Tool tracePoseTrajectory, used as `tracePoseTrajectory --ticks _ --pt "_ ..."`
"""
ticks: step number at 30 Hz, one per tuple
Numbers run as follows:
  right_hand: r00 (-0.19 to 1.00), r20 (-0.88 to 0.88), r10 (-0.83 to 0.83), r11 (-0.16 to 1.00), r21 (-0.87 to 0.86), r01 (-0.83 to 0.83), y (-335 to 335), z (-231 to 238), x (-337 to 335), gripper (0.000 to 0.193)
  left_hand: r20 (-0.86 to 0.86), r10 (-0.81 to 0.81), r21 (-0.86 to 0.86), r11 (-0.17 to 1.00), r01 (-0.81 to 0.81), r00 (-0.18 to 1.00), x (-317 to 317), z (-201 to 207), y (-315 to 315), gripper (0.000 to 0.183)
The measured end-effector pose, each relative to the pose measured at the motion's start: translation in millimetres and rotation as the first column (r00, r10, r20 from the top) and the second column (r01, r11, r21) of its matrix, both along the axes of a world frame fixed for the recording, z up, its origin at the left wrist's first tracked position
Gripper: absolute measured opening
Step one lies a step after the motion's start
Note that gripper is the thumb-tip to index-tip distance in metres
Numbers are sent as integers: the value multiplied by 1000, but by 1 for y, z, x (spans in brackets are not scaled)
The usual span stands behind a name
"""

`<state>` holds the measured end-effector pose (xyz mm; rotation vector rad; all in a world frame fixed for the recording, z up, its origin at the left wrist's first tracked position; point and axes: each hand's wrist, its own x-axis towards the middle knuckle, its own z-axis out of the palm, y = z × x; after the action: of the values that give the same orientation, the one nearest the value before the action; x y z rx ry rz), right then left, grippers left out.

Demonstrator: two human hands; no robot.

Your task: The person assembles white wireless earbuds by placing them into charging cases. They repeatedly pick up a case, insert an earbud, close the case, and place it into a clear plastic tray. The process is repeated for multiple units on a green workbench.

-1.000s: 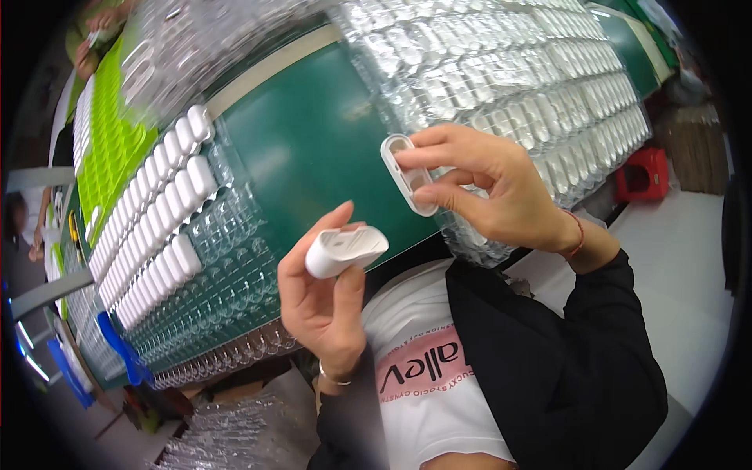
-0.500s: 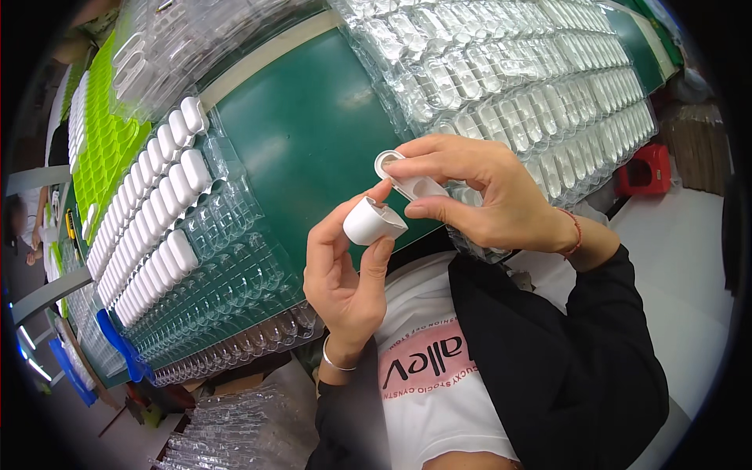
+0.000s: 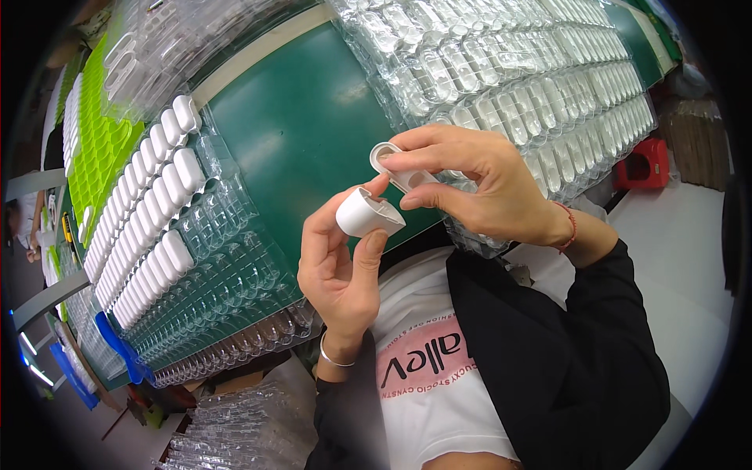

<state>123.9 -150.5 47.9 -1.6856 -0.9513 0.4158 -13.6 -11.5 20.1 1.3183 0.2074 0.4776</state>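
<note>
Between the thumb and fingers of my left hand (image 3: 338, 276) is a white rounded plastic shell (image 3: 363, 214), tilted with its cut edge toward the right. My right hand (image 3: 489, 184) pinches a small white oval plastic piece (image 3: 403, 178) with a round opening at one end; its fingers hide part of it. The two pieces are close together above the green table (image 3: 294, 102), and the tip of a left finger comes near the oval piece. Whether the parts touch I cannot tell.
At the left, a clear blister tray (image 3: 227, 235) holds rows of white rounded cases (image 3: 166, 192). Clear trays of oval pieces (image 3: 509, 102) cover the right side. A bright green tray (image 3: 106, 125), a blue clip-like thing (image 3: 121, 345) and a red stool (image 3: 646, 166) stand farther out.
Both hands have shifted slightly left with their pieces. The shell in my left hand has tipped a little; both grips stay closed.
</note>
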Motion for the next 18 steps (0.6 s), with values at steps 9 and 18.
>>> tracePoseTrajectory --ticks 9,18 --pt "997 52 52 999 -8 -51 0 -2 2 40 6 -12 -70 997 12 1000 1 -3 5 38" --pt "994 -69 90 993 -68 -95 0 9 -1 45 -15 66 -86 994 -67 998 0 -2 0 41"
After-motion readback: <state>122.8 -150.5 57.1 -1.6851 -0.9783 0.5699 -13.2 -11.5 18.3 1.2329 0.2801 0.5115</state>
